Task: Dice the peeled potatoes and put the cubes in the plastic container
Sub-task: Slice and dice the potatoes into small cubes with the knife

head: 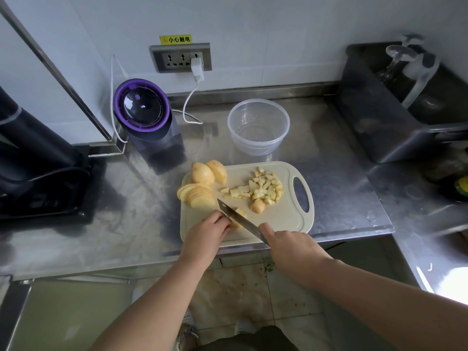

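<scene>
We hold the knife [238, 216] in our right grip [288, 245], fingers clamped round its handle, with the blade angled across the lower middle of the cutting board [278, 216]. Our left grip [210, 230] is curled down on the potato piece [240, 213] beside the blade, we judge to steady it for the cut. Cubes [263, 188] lie heaped right of centre, likely kept clear of the cutting spot. Slices [196, 196] and halves [210, 172] wait at the board's upper left. The plastic container [258, 145] stands just above the board, near for loading, holding no cubes yet. A yellow sticker [176, 39] above the wall socket [181, 58] reads 小心触电.
</scene>
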The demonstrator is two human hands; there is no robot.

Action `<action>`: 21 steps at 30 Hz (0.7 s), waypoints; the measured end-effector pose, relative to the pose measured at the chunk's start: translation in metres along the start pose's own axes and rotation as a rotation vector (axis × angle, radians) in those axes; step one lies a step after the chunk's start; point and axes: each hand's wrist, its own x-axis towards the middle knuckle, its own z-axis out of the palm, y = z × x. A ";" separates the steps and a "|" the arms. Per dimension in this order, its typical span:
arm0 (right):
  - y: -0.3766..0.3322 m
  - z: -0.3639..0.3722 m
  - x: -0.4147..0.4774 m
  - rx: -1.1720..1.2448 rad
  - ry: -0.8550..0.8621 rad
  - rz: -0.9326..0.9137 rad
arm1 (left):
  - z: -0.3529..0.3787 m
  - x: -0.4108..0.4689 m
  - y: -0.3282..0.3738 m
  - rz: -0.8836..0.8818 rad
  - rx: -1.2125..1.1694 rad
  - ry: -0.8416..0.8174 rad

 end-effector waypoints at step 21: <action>0.001 -0.002 0.005 -0.038 -0.045 -0.034 | 0.003 0.003 -0.009 0.044 0.039 -0.102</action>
